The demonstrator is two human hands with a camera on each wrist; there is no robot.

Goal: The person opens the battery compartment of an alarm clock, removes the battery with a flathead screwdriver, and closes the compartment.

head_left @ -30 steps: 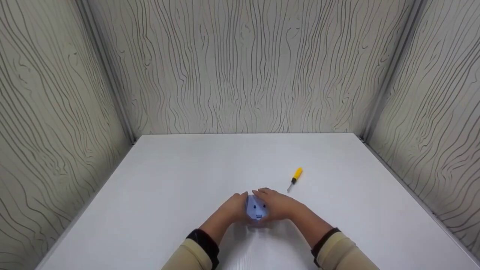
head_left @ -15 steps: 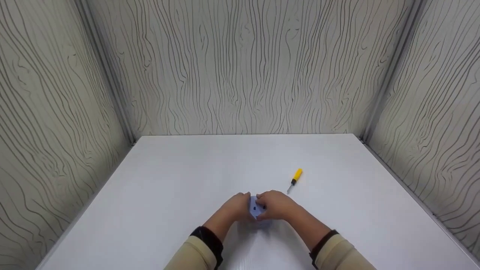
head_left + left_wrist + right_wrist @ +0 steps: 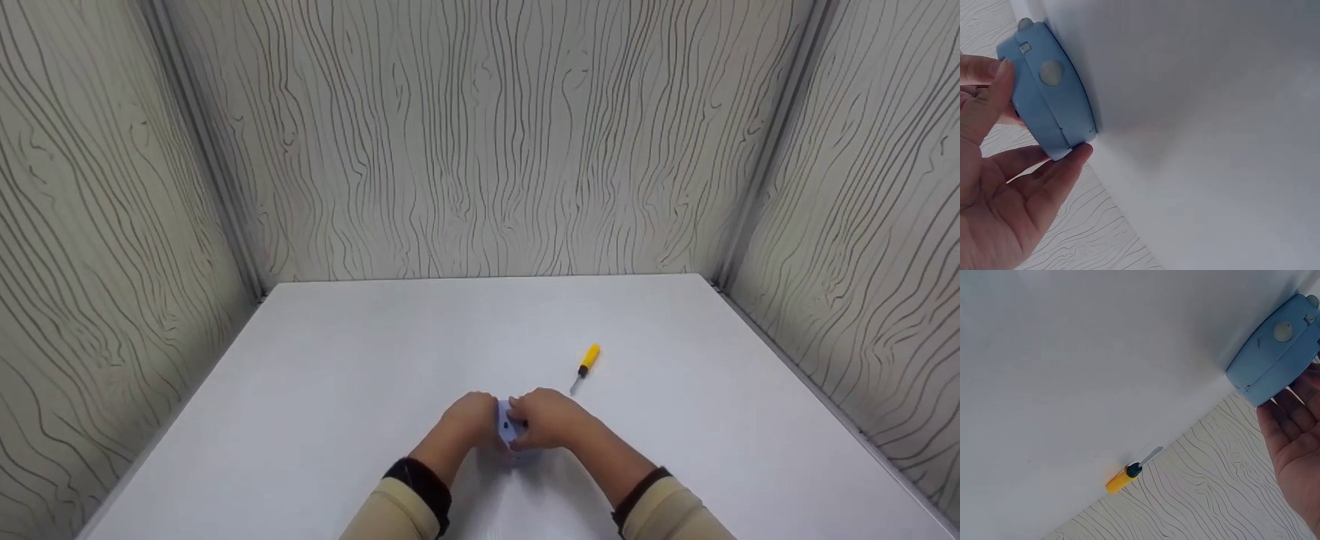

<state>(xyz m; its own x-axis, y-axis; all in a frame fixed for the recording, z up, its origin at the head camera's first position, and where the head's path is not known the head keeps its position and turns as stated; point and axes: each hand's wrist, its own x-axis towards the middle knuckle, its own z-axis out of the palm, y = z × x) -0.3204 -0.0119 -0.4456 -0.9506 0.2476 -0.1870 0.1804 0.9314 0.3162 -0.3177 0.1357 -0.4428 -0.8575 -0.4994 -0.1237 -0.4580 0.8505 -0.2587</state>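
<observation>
A pale blue, rounded plastic case (image 3: pixel 505 431) is on or just above the white, flat counter (image 3: pixel 352 375), around the middle of its near part; I cannot tell whether its underside touches the surface. Both hands are on it. The left hand (image 3: pixel 471 421) holds the case's left side: in the left wrist view its thumb presses the case near one end while other fingertips reach the opposite end, so the grip is only as wide as the case. The right hand (image 3: pixel 553 418) grips the right side in a narrow curl, thumb and forefinger bent over the upper face beside a small dark spot; its remaining fingers are partly hidden. Holding from opposite sides probably keeps the case steady and stops it from twisting. A seam runs along the side wall, and a round, pale knob (image 3: pixel 1051 73) stands out from it.

Far and to the right of the right hand, well within its reach, lies a screwdriver with a yellow handle, black collar and metal shaft (image 3: pixel 585 367). Neither hand touches it. Its tip points near and slightly left; lying aside like this, it likely leaves both hands room around the case.
</observation>
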